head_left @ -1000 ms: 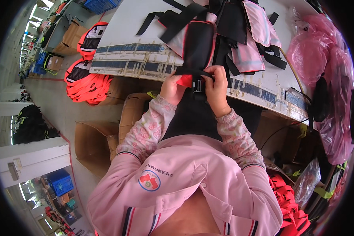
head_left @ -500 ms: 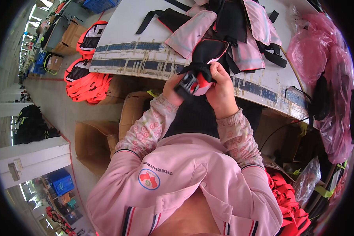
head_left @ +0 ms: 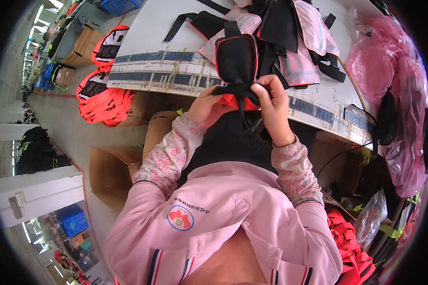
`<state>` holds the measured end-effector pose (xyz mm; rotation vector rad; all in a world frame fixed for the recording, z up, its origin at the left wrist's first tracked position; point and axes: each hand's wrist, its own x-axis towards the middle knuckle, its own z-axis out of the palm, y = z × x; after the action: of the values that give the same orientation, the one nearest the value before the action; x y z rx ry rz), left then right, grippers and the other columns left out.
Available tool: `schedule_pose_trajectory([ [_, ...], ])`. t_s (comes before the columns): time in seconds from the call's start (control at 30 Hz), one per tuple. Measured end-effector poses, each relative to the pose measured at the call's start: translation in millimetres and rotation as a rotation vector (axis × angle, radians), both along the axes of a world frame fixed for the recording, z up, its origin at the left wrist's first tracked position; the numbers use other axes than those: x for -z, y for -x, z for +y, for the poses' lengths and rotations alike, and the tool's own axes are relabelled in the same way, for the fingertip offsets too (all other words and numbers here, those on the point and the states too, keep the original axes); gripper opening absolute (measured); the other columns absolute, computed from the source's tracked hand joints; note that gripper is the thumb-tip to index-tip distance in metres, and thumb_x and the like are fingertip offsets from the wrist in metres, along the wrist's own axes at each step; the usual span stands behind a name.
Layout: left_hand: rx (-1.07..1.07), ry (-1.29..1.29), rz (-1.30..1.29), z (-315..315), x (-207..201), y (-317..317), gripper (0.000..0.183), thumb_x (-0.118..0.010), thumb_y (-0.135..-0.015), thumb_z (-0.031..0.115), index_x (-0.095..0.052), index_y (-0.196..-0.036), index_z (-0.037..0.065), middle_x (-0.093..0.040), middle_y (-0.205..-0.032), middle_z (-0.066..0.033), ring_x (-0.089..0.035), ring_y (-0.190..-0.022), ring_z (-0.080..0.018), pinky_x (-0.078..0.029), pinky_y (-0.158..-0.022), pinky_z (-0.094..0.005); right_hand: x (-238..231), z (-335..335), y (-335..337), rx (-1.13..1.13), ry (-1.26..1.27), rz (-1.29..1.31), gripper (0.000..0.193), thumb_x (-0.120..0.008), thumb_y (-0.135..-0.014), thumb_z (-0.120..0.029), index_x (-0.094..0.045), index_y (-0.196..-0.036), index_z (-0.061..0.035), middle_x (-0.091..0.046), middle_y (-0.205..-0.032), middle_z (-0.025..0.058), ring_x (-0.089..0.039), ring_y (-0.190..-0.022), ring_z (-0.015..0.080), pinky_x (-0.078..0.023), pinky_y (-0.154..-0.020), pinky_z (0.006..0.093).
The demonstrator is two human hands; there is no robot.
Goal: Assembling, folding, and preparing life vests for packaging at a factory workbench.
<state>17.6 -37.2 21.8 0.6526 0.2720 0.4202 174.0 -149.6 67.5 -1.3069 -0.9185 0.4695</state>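
Between my hands, at the table's near edge, is a small black padded pouch [head_left: 236, 58] with red edging, its rounded end pointing away from me. A black strap [head_left: 237, 89] lies bunched across its near end. My left hand [head_left: 208, 107] is closed on the left side of that strap and the red fabric below. My right hand [head_left: 273, 105] pinches the strap on the right, thumb on top. A dark buckle [head_left: 255, 125] hangs from a strap end beneath the right hand. The inner side of the left fingers is hidden.
Pink and black pouches [head_left: 279, 28] with loose straps lie piled on the white table [head_left: 152, 31]. Orange bags [head_left: 104, 97] are stacked to the left, above an open cardboard box [head_left: 111, 171]. Pink plastic wrap [head_left: 402, 95] hangs at right. Red-orange fabric [head_left: 349, 247] lies low right.
The pouch has turned upright and its black face now shows fully. The buckle, formerly beside my left hand, now hangs below the right. My hands have moved slightly apart.
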Motion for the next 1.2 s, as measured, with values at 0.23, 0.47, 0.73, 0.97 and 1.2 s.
schedule_pose_trajectory([
  [0.23, 0.151, 0.041, -0.198, -5, -16, -4, 0.049, -0.06, -0.085, 0.024, -0.048, -0.125, -0.002, -0.054, -0.123, -0.0131, -0.048, -0.118, -0.0251, -0.034, -0.104, -0.0404, 0, 1, 1, 0.157, -0.047, -0.273, 0.018, -0.065, -0.085, -0.013, -0.051, -0.082, -0.0012, -0.049, -0.062, 0.0027, -0.045, -0.058, 0.0097, -0.039, -0.054, 0.0231],
  [0.47, 0.26, 0.078, -0.294, -2, -26, -8, 0.052, -0.062, -0.084, 0.032, -0.049, -0.123, -0.001, -0.056, -0.119, -0.0094, -0.052, -0.113, -0.021, -0.039, -0.098, -0.0354, -9, 11, -9, -0.104, -0.243, 0.845, 0.018, -0.054, -0.094, -0.018, -0.055, -0.083, -0.0037, -0.058, -0.076, 0.0004, -0.054, -0.069, 0.0077, -0.045, -0.065, 0.0211],
  [0.73, 0.029, -0.142, -0.011, -5, -27, -19, 0.035, -0.052, -0.093, 0.034, -0.054, -0.108, 0.003, -0.062, -0.104, -0.0044, -0.06, -0.094, -0.0133, -0.049, -0.082, -0.0295, -2, 8, -22, -0.253, -0.323, 0.802, 0.02, -0.047, -0.097, -0.025, -0.053, -0.09, -0.0061, -0.06, -0.085, 0.0044, -0.06, -0.079, 0.0132, -0.049, -0.071, 0.0249],
  [0.97, -0.084, 0.146, -0.188, -5, -21, -21, 0.042, -0.051, -0.093, 0.034, -0.05, -0.119, 0.001, -0.058, -0.118, -0.0098, -0.055, -0.111, -0.02, -0.042, -0.097, -0.0354, 1, 9, -7, 0.161, -0.129, -0.006, 0.014, -0.049, -0.095, -0.01, -0.049, -0.082, -0.0051, -0.044, -0.074, -0.0048, -0.038, -0.068, 0.0051, -0.035, -0.061, 0.0192],
  [1.2, 0.091, -0.048, -0.171, 5, -25, -15, 0.037, -0.051, -0.093, 0.034, -0.055, -0.11, 0.0, -0.06, -0.111, -0.0079, -0.057, -0.105, -0.0182, -0.042, -0.094, -0.0323, -14, 2, -17, -0.165, -0.315, 0.86, 0.03, -0.05, -0.094, -0.032, -0.058, -0.092, -0.004, -0.062, -0.084, 0.0038, -0.061, -0.074, 0.0128, -0.049, -0.07, 0.0261],
])
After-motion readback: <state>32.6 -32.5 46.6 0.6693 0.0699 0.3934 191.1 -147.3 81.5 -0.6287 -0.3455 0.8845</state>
